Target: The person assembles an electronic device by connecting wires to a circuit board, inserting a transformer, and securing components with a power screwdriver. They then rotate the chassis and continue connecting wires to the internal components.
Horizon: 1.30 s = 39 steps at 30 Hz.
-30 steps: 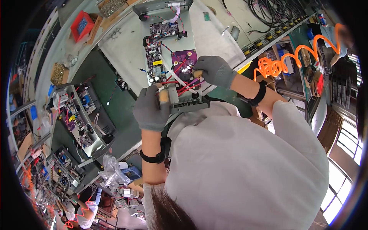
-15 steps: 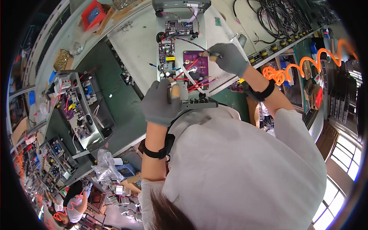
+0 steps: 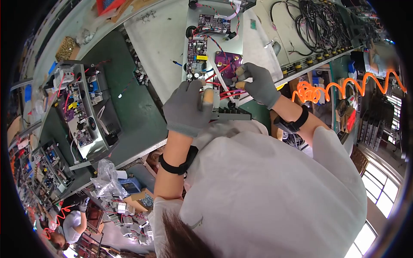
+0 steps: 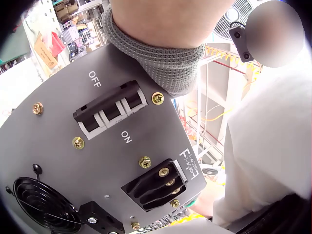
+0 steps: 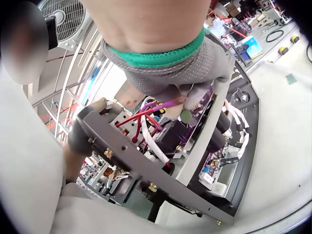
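Observation:
An opened electrical unit with a grey end panel [image 4: 107, 187] lies before me, its circuit boards exposed. My gloved left hand [image 3: 188, 107] is at the panel's left end, thumb and fingertips reaching over it among the wires; its fingertips are hidden in the left wrist view. My gloved right hand [image 3: 259, 84] has its bent thumb and forefinger at the right edge of a purple circuit board [image 3: 230, 59]. A red lead [image 5: 155, 110] with a purple sleeve and ring terminal overlaps these fingertips in the right wrist view. I cannot tell whether they pinch anything.
A similar opened unit [image 3: 81, 112] stands left on the green bench mat [image 3: 133, 116]. Black cables [image 3: 318, 30] lie coiled at the back right. An orange coiled hose [image 3: 309, 91] hangs at the right. Plastic bags [image 3: 105, 178] and boxes sit below the bench edge.
My right hand moved up from the loose leads to the purple board's upper part, then back down to its right edge. My left hand stays near the panel's left end.

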### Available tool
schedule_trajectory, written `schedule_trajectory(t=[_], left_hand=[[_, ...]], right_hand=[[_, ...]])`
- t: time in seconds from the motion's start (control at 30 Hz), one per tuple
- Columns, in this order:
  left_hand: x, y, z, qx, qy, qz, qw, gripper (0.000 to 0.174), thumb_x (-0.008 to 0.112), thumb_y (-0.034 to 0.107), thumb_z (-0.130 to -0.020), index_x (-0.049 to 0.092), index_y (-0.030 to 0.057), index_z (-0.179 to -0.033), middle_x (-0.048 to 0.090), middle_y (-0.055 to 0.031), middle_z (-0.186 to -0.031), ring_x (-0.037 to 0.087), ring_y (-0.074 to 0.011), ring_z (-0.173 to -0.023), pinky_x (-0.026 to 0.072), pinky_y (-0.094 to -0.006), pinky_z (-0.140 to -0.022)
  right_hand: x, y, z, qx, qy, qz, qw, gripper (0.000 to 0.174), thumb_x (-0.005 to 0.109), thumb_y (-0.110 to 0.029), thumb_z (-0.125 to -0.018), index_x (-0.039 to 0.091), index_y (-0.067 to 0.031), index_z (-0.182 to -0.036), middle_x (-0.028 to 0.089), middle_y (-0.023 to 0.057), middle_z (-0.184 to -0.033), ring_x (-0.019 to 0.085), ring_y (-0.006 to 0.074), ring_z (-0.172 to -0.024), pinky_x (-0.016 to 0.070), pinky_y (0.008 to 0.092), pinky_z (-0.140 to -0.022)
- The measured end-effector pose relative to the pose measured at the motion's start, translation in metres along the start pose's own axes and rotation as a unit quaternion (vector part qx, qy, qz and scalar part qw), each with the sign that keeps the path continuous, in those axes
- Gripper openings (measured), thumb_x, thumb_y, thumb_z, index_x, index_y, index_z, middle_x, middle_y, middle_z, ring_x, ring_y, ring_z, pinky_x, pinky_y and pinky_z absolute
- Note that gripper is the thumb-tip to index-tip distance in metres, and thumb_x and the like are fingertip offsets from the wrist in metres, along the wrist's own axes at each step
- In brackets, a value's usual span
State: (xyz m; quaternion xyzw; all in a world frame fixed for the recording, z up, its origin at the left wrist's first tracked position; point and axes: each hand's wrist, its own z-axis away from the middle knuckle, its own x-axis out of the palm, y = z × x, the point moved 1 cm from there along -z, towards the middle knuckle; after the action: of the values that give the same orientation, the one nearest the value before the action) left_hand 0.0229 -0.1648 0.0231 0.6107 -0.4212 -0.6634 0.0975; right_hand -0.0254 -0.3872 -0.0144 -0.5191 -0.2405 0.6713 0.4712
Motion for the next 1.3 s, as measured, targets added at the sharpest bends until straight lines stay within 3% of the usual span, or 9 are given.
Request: schedule_trajectory(t=[0.23,0.3,0.43,0.5,0.63,0.7,0.8,1.1,1.3], left_hand=[[0.003,0.0,0.0,0.01,0.013,-0.035,0.999,0.022,0.058,0.026,-0.077,0.063,0.0129,-0.093,0.056,-0.0084,-0.072,0.058,-0.0272,-0.062,0.0449,-0.0358,-0.053],[0.003,0.0,0.001,0.012,0.018,-0.036,0.999,0.022,0.059,0.026,-0.077,0.063,0.013,-0.093,0.056,-0.0084,-0.072,0.058,-0.0271,-0.062,0.0449,-0.0358,-0.053],[0.003,0.003,0.0,-0.009,0.008,-0.055,0.998,0.021,0.06,0.025,-0.075,0.063,0.013,-0.092,0.056,-0.0081,-0.072,0.059,-0.0272,-0.064,0.0456,-0.0359,-0.053],[0.003,0.004,0.0,-0.011,0.005,-0.065,0.998,0.021,0.06,0.025,-0.074,0.063,0.013,-0.092,0.056,-0.0078,-0.073,0.059,-0.0272,-0.064,0.0458,-0.036,-0.054],[0.004,0.004,0.002,-0.018,0.013,-0.054,0.998,0.023,0.06,0.026,-0.073,0.062,0.0133,-0.092,0.057,-0.0073,-0.074,0.059,-0.0269,-0.065,0.046,-0.0364,-0.054],[0.004,0.004,0.002,-0.02,0.02,-0.05,0.998,0.023,0.06,0.027,-0.073,0.062,0.0135,-0.092,0.057,-0.0071,-0.074,0.059,-0.0267,-0.066,0.0459,-0.0364,-0.053],[0.003,0.003,0.002,-0.026,0.014,-0.054,0.998,0.022,0.06,0.027,-0.074,0.062,0.0139,-0.091,0.057,-0.0065,-0.074,0.059,-0.0261,-0.065,0.0458,-0.036,-0.053],[0.007,0.0,0.001,0.0,0.026,-0.032,0.999,0.021,0.061,0.03,-0.077,0.061,0.013,-0.089,0.058,-0.0072,-0.075,0.059,-0.0258,-0.065,0.0459,-0.0355,-0.052],[0.006,-0.001,0.001,0.007,0.02,-0.023,0.999,0.02,0.062,0.027,-0.076,0.06,0.0117,-0.089,0.057,-0.0071,-0.075,0.059,-0.0261,-0.065,0.0461,-0.036,-0.053]], right_hand=[[0.001,-0.007,0.002,0.046,0.024,0.054,0.997,0.028,0.074,-0.004,-0.066,0.063,0.0,-0.091,0.068,0.0083,-0.083,0.066,0.0137,-0.077,0.0519,0.0258,-0.071],[0.0,-0.004,-0.006,0.121,-0.024,0.066,0.99,0.027,0.075,-0.005,-0.066,0.064,-0.0011,-0.091,0.068,0.0068,-0.083,0.066,0.0132,-0.076,0.0516,0.0247,-0.071],[-0.004,-0.004,-0.015,0.118,-0.059,0.09,0.987,0.029,0.076,-0.008,-0.064,0.065,-0.0048,-0.091,0.068,0.0066,-0.08,0.066,0.014,-0.074,0.0511,0.025,-0.068],[-0.002,-0.008,-0.015,0.05,-0.062,0.195,0.978,0.029,0.076,-0.012,-0.063,0.064,-0.0092,-0.09,0.066,0.0066,-0.078,0.065,0.0179,-0.074,0.0504,0.028,-0.067],[0.0,-0.031,-0.013,-0.001,-0.06,0.254,0.965,0.028,0.077,-0.009,-0.062,0.061,-0.004,-0.084,0.063,0.0104,-0.074,0.062,0.0226,-0.068,0.0486,0.0312,-0.063],[-0.002,-0.035,-0.023,0.011,-0.11,0.358,0.927,0.025,0.075,-0.015,-0.062,0.061,-0.0114,-0.082,0.064,0.0055,-0.077,0.063,0.025,-0.076,0.0493,0.0329,-0.069],[-0.002,-0.041,-0.034,0.024,-0.161,0.427,0.889,0.026,0.075,-0.016,-0.061,0.061,-0.0108,-0.082,0.063,0.0063,-0.076,0.062,0.0253,-0.075,0.0491,0.0341,-0.067],[-0.017,-0.018,-0.031,0.005,-0.155,0.219,0.963,0.027,0.077,-0.017,-0.06,0.062,-0.0055,-0.08,0.063,0.0092,-0.075,0.062,0.0251,-0.072,0.049,0.0321,-0.067],[-0.018,-0.031,-0.033,-0.096,-0.215,0.288,0.928,0.027,0.077,-0.021,-0.063,0.062,-0.0057,-0.081,0.064,0.0094,-0.077,0.063,0.0259,-0.073,0.0489,0.033,-0.066]])
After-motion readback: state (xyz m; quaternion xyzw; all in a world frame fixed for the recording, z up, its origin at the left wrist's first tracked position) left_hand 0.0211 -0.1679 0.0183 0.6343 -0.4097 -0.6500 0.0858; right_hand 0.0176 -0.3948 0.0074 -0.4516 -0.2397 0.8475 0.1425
